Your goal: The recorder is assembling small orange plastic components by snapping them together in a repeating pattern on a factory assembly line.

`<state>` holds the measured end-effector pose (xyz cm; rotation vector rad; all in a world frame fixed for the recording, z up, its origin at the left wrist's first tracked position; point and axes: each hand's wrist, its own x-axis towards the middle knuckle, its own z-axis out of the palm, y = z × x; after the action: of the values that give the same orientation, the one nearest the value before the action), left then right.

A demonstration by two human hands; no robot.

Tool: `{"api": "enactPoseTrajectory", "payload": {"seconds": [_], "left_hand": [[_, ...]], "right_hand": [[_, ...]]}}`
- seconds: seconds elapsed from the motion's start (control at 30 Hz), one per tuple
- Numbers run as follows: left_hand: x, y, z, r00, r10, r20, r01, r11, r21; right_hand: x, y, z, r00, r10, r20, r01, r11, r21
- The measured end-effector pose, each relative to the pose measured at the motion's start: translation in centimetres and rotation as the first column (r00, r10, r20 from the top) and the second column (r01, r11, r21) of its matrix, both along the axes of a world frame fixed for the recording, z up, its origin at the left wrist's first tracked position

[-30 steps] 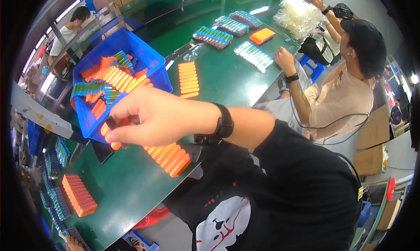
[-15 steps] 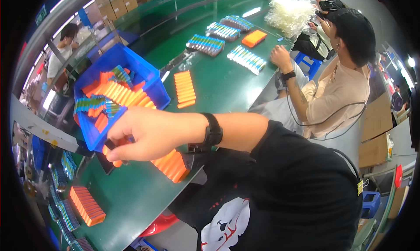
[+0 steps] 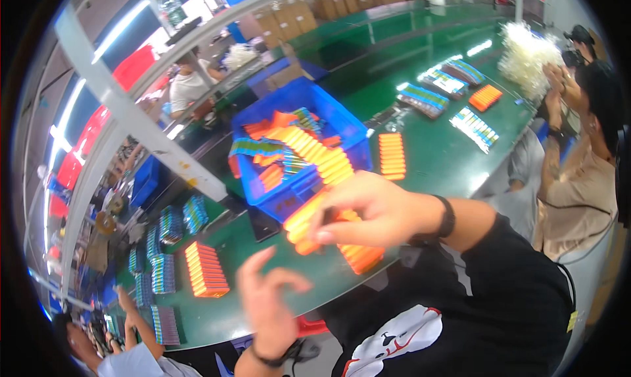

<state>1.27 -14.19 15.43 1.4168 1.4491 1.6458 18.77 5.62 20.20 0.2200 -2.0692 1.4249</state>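
My right hand [image 3: 371, 209] is over the table at the near side of the blue bin [image 3: 358, 137], thumb and fingers drawn together. A small dark piece shows at its fingertips; I cannot make out what it is. Beneath and beside the fingers lie a row of joined orange cylinders [image 3: 301, 227] and another orange row [image 3: 360, 257]. My left hand [image 3: 268, 298], blurred, is raised above the table's near edge with its fingers apart and nothing in them. In the bin are orange rows [image 3: 315, 152] and blue-green rows [image 3: 253, 147], one orange row reaching over the rim.
An orange block of cylinders [image 3: 205, 270] and several blue-green bundles [image 3: 163, 273] stand to the left. Right of the bin lie an orange row [image 3: 392, 157] and silvery bundles [image 3: 473, 128]. A metal post [image 3: 164, 150] rises left of the bin. Co-workers [image 3: 578, 160] sit at both sides.
The view has swung left, so the bin sits farther right in it. My left hand has come into view. My right hand now is over the orange rows beside the bin.
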Motion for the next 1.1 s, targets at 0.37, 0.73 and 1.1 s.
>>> {"api": "enactPoseTrajectory", "payload": {"seconds": [0.37,0.73,1.1], "left_hand": [[0.1,10.7,-2.8,0.689,-0.502,0.523,0.461,0.86,0.219],[-4.7,16.0,-11.0,0.937,-0.258,-0.234,0.233,0.964,-0.13],[-4.6,15.9,-12.7,0.915,-0.347,0.205,0.382,0.909,-0.169]], "right_hand": [[6.4,-2.6,-5.9,0.958,0.253,0.135,-0.201,0.929,-0.31],[4.2,0.6,-11.6,0.802,0.144,0.58,0.237,0.814,-0.53],[2.1,7.6,-9.0,0.589,0.414,0.694,-0.236,0.909,-0.342]]}}
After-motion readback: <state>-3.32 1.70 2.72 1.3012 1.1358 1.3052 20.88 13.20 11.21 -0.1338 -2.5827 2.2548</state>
